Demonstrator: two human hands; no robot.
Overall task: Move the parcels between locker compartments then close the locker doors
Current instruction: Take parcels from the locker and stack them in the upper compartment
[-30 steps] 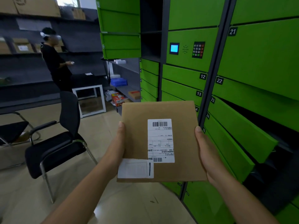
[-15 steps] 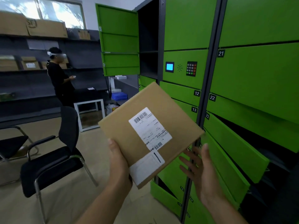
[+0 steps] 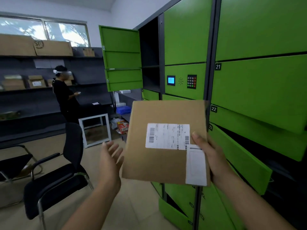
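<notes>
A flat brown cardboard parcel [image 3: 166,113] with a white shipping label is held up in front of the green locker bank [image 3: 257,83]. My right hand [image 3: 211,156] grips its right edge, thumb on top beside the label. My left hand [image 3: 110,161] hovers just left of the parcel, palm up, fingers spread, holding nothing. At the upper left of the locker, tall doors [image 3: 122,58] stand open on dark empty compartments [image 3: 149,55]. Doors below number 23 [image 3: 239,156] hang ajar on the right. A low door near the floor [image 3: 172,214] is ajar too.
A black chair [image 3: 63,173] stands close on my left, a second chair [image 3: 13,165] at the far left. A person in black [image 3: 65,95] stands by dark shelves holding cardboard boxes [image 3: 34,47]. A white frame table [image 3: 94,128] and small boxes [image 3: 123,127] sit beyond.
The parcel passed from my left hand to my right and turned so its label reads sideways. My left hand let go and opened. The view tilted upward.
</notes>
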